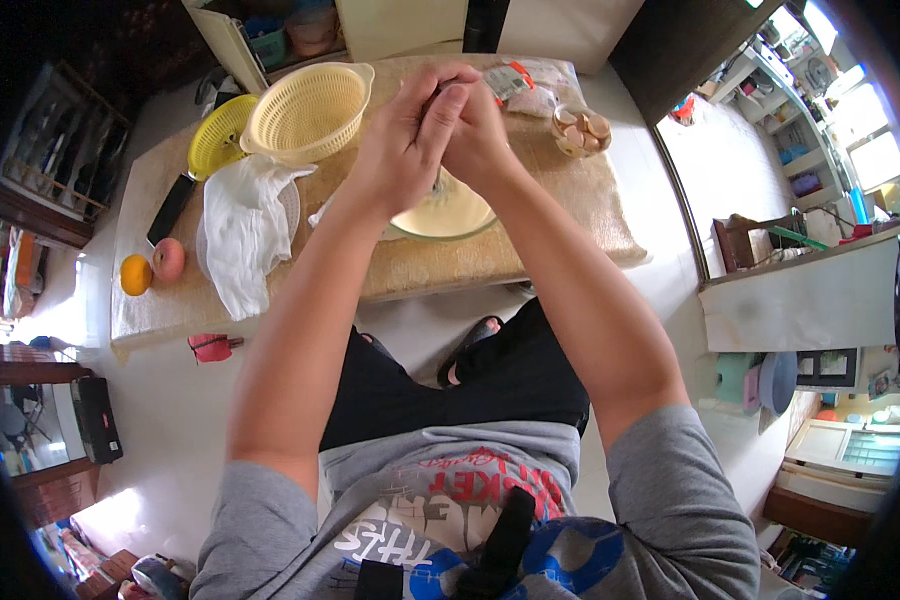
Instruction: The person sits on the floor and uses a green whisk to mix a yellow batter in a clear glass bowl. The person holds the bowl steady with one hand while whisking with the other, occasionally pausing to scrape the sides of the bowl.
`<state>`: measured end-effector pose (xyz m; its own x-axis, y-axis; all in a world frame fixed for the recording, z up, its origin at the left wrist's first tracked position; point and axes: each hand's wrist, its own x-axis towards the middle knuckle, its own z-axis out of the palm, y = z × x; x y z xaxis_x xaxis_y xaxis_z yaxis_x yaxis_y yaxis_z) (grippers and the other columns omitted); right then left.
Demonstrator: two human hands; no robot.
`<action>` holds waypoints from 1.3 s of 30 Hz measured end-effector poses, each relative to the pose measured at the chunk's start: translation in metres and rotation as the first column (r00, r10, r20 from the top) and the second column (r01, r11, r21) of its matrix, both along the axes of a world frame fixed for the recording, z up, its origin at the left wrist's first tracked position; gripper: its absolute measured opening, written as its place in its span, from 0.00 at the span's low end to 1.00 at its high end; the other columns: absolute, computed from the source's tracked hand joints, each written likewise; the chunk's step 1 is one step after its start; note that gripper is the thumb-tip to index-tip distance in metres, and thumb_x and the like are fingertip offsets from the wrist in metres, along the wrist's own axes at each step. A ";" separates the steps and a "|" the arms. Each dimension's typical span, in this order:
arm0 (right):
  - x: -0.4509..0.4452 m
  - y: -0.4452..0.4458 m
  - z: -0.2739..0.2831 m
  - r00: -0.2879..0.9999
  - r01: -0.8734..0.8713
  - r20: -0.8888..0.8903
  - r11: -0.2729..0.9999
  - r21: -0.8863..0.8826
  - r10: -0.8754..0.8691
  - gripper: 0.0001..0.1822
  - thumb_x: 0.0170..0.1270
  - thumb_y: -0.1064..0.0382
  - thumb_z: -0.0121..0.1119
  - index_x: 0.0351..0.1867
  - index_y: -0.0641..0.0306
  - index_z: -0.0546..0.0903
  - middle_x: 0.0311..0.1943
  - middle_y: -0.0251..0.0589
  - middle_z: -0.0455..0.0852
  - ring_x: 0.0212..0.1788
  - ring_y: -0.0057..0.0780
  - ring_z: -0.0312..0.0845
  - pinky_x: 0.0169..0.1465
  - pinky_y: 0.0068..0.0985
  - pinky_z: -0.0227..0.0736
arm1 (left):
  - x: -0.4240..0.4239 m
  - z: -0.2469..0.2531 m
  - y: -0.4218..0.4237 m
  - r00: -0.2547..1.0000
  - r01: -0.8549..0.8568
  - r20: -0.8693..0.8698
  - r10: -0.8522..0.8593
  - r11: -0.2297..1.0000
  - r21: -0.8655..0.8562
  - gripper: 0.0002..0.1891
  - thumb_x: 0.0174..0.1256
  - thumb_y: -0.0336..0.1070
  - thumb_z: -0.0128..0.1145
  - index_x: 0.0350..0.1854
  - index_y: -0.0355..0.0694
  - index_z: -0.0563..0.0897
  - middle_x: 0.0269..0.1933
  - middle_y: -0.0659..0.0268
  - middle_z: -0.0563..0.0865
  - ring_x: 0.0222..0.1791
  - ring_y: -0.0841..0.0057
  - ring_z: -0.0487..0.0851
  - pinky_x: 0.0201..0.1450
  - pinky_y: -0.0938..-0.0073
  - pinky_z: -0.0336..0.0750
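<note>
Both my hands are clasped together above a glass bowl (450, 231) of pale yellow, creamy liquid. My left hand (412, 142) and my right hand (480, 131) close around the upper end of a whisk (439, 186). Its handle is mostly hidden by my fingers, and metal wires show below them, reaching into the liquid. My forearms cover the bowl's left and right sides. A white cloth (244, 225) lies left of my left forearm, partly over a pale round plate or lid (291, 206).
A cream colander (307, 112) and a yellow basket (221, 139) stand at the back left. A black-handled tool (171, 208), a peach-coloured fruit (169, 259) and an orange fruit (136, 274) lie near the left edge. Eggshells fill a small bowl (581, 133) at right, near plastic packets (529, 90).
</note>
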<state>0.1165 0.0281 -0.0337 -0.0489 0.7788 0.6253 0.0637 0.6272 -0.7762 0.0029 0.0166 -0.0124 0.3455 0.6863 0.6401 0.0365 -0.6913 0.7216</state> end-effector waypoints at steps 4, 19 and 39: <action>-0.005 0.004 -0.009 0.999 -0.034 -0.028 0.999 -0.026 0.033 0.05 0.62 0.70 0.56 0.28 0.67 0.78 0.25 0.35 0.81 0.30 0.21 0.75 0.35 0.23 0.73 | -0.004 -0.016 0.010 0.998 -0.007 -0.069 0.005 1.000 -0.027 0.16 0.78 0.43 0.44 0.55 0.39 0.78 0.49 0.60 0.84 0.51 0.70 0.81 0.57 0.71 0.72; 0.000 0.016 -0.030 0.992 -0.001 0.130 0.996 0.094 -0.011 0.04 0.67 0.68 0.59 0.34 0.66 0.80 0.30 0.29 0.82 0.36 0.19 0.76 0.41 0.21 0.74 | -0.006 -0.032 0.012 0.992 -0.073 -0.102 0.072 0.997 -0.011 0.14 0.78 0.45 0.45 0.55 0.46 0.78 0.51 0.55 0.84 0.54 0.53 0.81 0.56 0.63 0.74; 0.011 0.018 -0.027 0.998 -0.033 0.047 0.995 -0.095 0.038 0.03 0.62 0.70 0.59 0.33 0.67 0.80 0.28 0.37 0.84 0.34 0.21 0.77 0.36 0.25 0.75 | 0.003 -0.020 0.010 0.982 -0.085 -0.175 0.075 0.995 -0.048 0.16 0.79 0.45 0.43 0.57 0.43 0.77 0.50 0.54 0.84 0.51 0.57 0.82 0.55 0.64 0.74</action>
